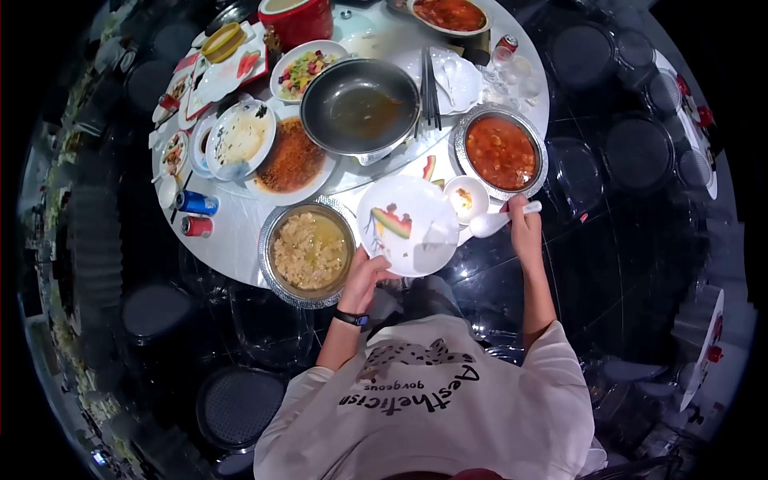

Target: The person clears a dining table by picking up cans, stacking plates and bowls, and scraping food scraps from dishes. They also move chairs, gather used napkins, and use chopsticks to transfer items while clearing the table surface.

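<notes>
My left hand (366,276) grips the near rim of a white plate (406,224) with watermelon slices on it, held at the table's near edge. My right hand (524,226) holds the handle of a white spoon (490,223), its bowl just below a small white bowl (466,198). A black watch sits on my left wrist. The plate lies between a foil tray of yellowish food (309,251) on its left and the small bowl on its right.
The round white table (240,232) carries a foil tray of red stew (501,152), a large metal pan (360,106), an orange-sauced plate (293,162), chopsticks (430,90), cans (194,203), glasses and several more dishes. Dark round stools ring the table.
</notes>
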